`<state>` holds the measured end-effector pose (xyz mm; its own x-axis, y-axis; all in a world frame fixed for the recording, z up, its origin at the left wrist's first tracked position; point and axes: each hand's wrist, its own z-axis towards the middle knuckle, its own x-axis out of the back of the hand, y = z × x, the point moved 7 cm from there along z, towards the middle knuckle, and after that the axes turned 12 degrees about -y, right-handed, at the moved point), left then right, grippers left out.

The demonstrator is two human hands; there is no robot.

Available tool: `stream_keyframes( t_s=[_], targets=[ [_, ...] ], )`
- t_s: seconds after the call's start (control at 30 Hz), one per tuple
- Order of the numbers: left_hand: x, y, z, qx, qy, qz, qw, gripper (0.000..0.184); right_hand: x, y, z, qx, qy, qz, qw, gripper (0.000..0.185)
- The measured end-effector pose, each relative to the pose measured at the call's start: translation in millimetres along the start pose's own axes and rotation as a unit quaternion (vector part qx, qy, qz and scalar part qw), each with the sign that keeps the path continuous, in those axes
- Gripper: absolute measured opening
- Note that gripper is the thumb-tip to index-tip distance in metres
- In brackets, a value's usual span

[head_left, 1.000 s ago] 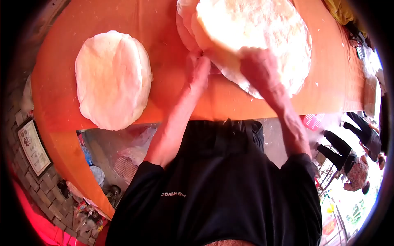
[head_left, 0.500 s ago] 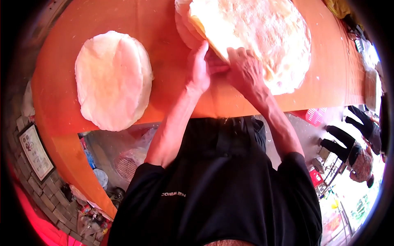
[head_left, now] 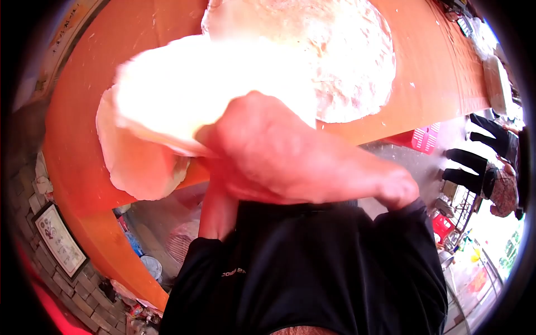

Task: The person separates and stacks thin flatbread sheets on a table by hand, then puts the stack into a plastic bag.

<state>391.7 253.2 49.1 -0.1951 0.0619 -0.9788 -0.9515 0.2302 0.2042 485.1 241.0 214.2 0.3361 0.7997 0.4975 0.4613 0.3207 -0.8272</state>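
A large, thin flatbread (head_left: 178, 84), bleached white by the light, hangs in the air in front of me. My right hand (head_left: 243, 125) reaches across my body and grips its near edge, with the fingers curled and blurred. Behind that arm, my left hand (head_left: 216, 170) is almost wholly hidden by the sheet's lower edge, so its fingers do not show. Under the sheet, a stack of pale round flatbreads (head_left: 139, 167) lies on the left of the table. Another pile of browned flatbreads (head_left: 357, 67) rests at the back right.
An orange-covered table (head_left: 430, 84) curves round to the left side. Below its edge on the right stands a red plastic basket (head_left: 424, 138). Two people (head_left: 497, 178) stand further off at the right. A framed sign (head_left: 60, 240) is at the lower left.
One flatbread has come off the right pile and swung left, over the left stack. My right hand has crossed leftward with it, covering my left hand. The view has shifted slightly.
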Motion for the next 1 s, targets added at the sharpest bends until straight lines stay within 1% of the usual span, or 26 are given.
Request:
stream_keyframes(
  t_s=[0.07, 0.13, 0.2, 0.27, 0.3, 0.33, 0.37, 0.4, 0.43, 0.47, 0.5, 0.53, 0.6, 0.63, 0.7, 0.73, 0.77, 0.8, 0.83, 0.87, 0.9, 0.93, 0.97, 1.0],
  targets=[
    [1, 12, -7, -0.017, -0.004, 0.012, 1.0, 0.044, 22, -1, -5, -0.013, -0.049, 0.102, 0.993, 0.014],
    [5, 24, -16, -0.036, -0.001, 0.032, 0.999, 0.044, 59, 29, -24, -0.023, 0.043, 0.194, 0.98, 0.011],
    [16, 36, -27, -0.047, 0.014, 0.061, 0.997, 0.045, 96, 76, -47, -0.037, 0.127, 0.291, 0.948, 0.01],
    [39, 46, -36, -0.05, 0.06, 0.118, 0.99, 0.045, 116, 148, -57, -0.059, 0.224, 0.314, 0.921, 0.008],
    [58, 49, -42, -0.052, 0.122, 0.166, 0.977, 0.045, 103, 220, -49, -0.09, 0.208, 0.374, 0.899, 0.017],
    [76, 57, -54, -0.074, 0.247, 0.241, 0.936, 0.043, 85, 290, -47, -0.121, 0.193, 0.433, 0.872, 0.026],
    [107, 61, -64, -0.084, 0.293, 0.31, 0.901, 0.039, 74, 327, -53, -0.093, 0.177, 0.401, 0.894, 0.038],
    [109, 55, -63, -0.07, 0.277, 0.337, 0.897, 0.037, 66, 293, -64, -0.212, 0.232, 0.332, 0.889, 0.044],
    [104, 45, -60, -0.056, 0.262, 0.363, 0.892, 0.035, 61, 301, -69, -0.231, 0.288, 0.318, 0.873, 0.05],
    [93, 42, -60, -0.079, 0.268, 0.434, 0.857, 0.031, 62, 301, -61, -0.185, 0.236, 0.324, 0.897, 0.05],
    [93, 39, -65, -0.078, 0.274, 0.432, 0.855, 0.031, 61, 299, -56, -0.14, 0.184, 0.331, 0.915, 0.049],
    [92, 37, -65, -0.074, 0.282, 0.449, 0.844, 0.031, 57, 312, -56, -0.141, 0.182, 0.331, 0.915, 0.049],
    [91, 37, -65, -0.08, 0.283, 0.492, 0.819, 0.03, 53, 345, -59, -0.129, 0.25, 0.289, 0.915, 0.065],
    [94, 38, -64, -0.085, 0.285, 0.492, 0.818, 0.03, 58, 335, -58, -0.125, 0.247, 0.288, 0.917, 0.065],
    [98, 39, -65, -0.066, 0.273, 0.515, 0.81, 0.033, 58, 321, -68, -0.231, 0.252, 0.369, 0.864, 0.066],
    [94, 39, -64, -0.046, 0.271, 0.496, 0.823, 0.035, 60, 325, -72, -0.218, 0.267, 0.406, 0.846, 0.066],
    [97, 41, -64, -0.056, 0.275, 0.496, 0.822, 0.035, 57, 342, -71, -0.186, 0.252, 0.448, 0.837, 0.063],
    [105, 40, -64, -0.041, 0.271, 0.47, 0.839, 0.035, 53, 359, -72, -0.155, 0.236, 0.49, 0.825, 0.06],
    [110, 40, -68, -0.028, 0.272, 0.445, 0.853, 0.036, 44, 352, -74, -0.197, 0.216, 0.51, 0.809, 0.057],
    [94, 36, -62, -0.006, 0.215, 0.421, 0.881, 0.035, 45, 345, -74, -0.246, 0.217, 0.436, 0.838, 0.052],
    [102, 36, -65, -0.022, 0.21, 0.409, 0.888, 0.037, 48, 334, -72, -0.251, 0.231, 0.38, 0.86, 0.048],
    [105, 39, -67, -0.045, 0.214, 0.425, 0.878, 0.038, 51, 323, -70, -0.259, 0.245, 0.322, 0.877, 0.045],
    [103, 42, -69, -0.051, 0.262, 0.443, 0.856, 0.038, 56, 305, -70, -0.228, 0.278, 0.285, 0.889, 0.042],
    [88, 47, -66, -0.08, 0.288, 0.468, 0.832, 0.032, 68, 273, -67, -0.181, 0.269, 0.258, 0.91, 0.043]
  ],
)
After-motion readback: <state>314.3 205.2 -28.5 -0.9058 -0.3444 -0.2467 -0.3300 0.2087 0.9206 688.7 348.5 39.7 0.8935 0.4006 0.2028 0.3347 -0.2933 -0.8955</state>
